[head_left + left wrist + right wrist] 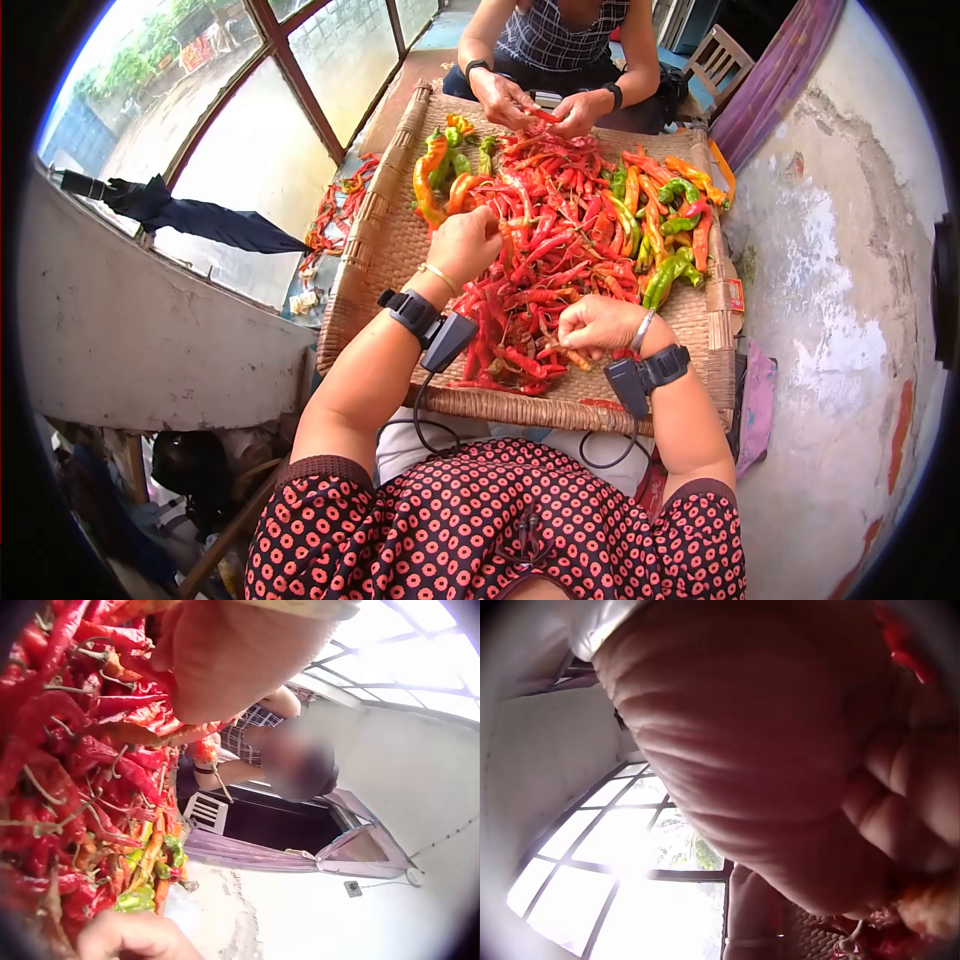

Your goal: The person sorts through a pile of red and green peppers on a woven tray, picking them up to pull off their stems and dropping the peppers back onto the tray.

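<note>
A large heap of red chili peppers (545, 235) covers the middle of a woven tray (470, 402). My left hand (466, 245) is at the heap's left side, fingers curled down; in the left wrist view they close on a red chili at the heap's surface. My right hand (600, 325) is curled low over the near right part of the heap. It pinches an orange chili pepper (577, 359), which shows at the fingertips; in the right wrist view the palm (742, 750) hides most of the grip.
Green and orange peppers (672, 277) lie along the tray's right side, more (434, 178) at its far left. Opposite, another person's hands (575, 115) hold a red chili. A folded umbrella (225, 222) lies on the left sill; a wall (820, 300) stands right.
</note>
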Demonstrator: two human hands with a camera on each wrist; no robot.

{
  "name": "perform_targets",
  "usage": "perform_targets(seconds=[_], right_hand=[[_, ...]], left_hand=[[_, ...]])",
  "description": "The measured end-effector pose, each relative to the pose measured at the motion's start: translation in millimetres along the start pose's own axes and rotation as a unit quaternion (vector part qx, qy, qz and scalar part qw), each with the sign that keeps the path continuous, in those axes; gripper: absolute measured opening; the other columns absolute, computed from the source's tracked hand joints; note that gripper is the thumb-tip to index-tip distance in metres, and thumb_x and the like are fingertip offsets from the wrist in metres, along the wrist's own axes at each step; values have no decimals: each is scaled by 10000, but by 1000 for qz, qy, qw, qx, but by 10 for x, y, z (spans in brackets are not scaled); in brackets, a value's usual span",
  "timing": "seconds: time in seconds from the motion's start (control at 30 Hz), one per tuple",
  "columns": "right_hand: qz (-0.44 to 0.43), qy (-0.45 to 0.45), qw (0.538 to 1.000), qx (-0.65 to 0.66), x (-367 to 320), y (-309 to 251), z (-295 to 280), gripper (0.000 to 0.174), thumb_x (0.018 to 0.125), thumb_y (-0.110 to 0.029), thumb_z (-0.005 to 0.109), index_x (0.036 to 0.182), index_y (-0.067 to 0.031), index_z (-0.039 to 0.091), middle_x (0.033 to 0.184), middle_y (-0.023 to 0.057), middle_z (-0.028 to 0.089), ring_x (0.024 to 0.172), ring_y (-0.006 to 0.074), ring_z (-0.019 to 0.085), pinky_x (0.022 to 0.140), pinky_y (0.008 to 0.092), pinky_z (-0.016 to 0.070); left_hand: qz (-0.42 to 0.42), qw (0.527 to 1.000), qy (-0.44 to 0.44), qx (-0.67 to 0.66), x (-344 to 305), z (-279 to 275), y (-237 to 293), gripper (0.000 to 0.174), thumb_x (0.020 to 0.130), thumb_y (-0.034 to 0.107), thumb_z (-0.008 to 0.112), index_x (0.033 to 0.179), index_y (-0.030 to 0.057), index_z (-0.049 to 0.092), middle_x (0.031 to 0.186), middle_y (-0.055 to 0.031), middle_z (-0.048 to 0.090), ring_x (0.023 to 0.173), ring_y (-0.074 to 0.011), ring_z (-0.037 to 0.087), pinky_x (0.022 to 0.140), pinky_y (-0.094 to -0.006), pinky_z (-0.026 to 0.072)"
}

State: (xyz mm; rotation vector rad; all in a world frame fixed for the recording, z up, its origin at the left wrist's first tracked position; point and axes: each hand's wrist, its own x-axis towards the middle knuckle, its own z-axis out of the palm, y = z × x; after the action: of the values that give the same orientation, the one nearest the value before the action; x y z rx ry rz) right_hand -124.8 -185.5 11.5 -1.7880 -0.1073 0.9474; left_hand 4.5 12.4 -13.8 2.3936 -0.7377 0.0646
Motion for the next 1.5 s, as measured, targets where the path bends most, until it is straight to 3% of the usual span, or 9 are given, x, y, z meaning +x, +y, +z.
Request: perform_targets(seconds=[0.1,0.17,0.27,0.5,0.7,0.83,0.93,1.07,1.5], right_hand=[[-103,158,979,78,30,11,-107,121,812,-145,537,844,-33,569,655,25,577,498,67,522,457,191,420],[-184,325,885,278,121,18,-175,205,834,-164,540,971,-11,535,702,37,593,507,61,527,453,180,424],[-185,372,882,224,92,15,-168,282,828,-145,557,1067,-7,500,734,27,577,552,57,537,485,184,439],[-207,282,911,217,118,6,12,177,825,-123,561,962,-12,563,727,15,574,522,52,522,465,180,433],[-28,185,981,55,-86,5,-189,88,821,-113,556,852,-35,582,632,-6,558,458,50,489,428,184,412],[-250,305,871,293,16,-50,-206,226,833,-81,525,1045,-3,533,752,30,584,585,65,552,509,183,449],[-293,385,811,328,34,-126,-172,344,819,-92,551,1140,7,476,825,72,600,641,97,580,542,210,483],[-119,359,925,38,226,137,-96,318,784,-83,585,1080,20,532,884,73,610,694,102,580,627,224,480],[-148,287,940,-109,338,299,-15,305,744,-155,613,1011,-9,589,889,114,622,818,167,587,733,285,462]], left_hand=[[13,997,22,-70,-7,14,4,106,712,131,557,758,36,571,635,-123,594,630,-264,600,597,-347,474],[-39,957,-74,-277,-33,17,37,97,711,110,606,743,30,561,606,-53,575,583,-126,566,549,-271,457],[-15,931,-114,-347,-57,128,25,106,716,92,636,731,30,551,613,-1,543,584,-41,491,524,-218,429],[101,927,-229,-279,-204,77,250,163,735,191,661,767,50,586,616,-48,563,575,-116,531,554,-278,443],[43,992,-85,-86,-101,88,31,277,746,329,609,752,53,625,647,-135,593,624,-280,590,585,-379,466],[46,996,-75,-16,-105,182,20,328,737,394,594,739,67,629,650,-139,594,655,-304,592,592,-406,467],[11,993,-106,59,-121,193,174,406,712,474,583,715,71,632,660,-134,602,662,-292,598,590,-408,470],[14,985,-126,117,-120,302,221,388,701,473,589,681,88,633,649,-115,604,629,-281,596,562,-395,470],[-54,984,-158,57,-89,303,273,277,733,370,560,709,112,660,642,-125,599,619,-289,593,568,-406,465]])
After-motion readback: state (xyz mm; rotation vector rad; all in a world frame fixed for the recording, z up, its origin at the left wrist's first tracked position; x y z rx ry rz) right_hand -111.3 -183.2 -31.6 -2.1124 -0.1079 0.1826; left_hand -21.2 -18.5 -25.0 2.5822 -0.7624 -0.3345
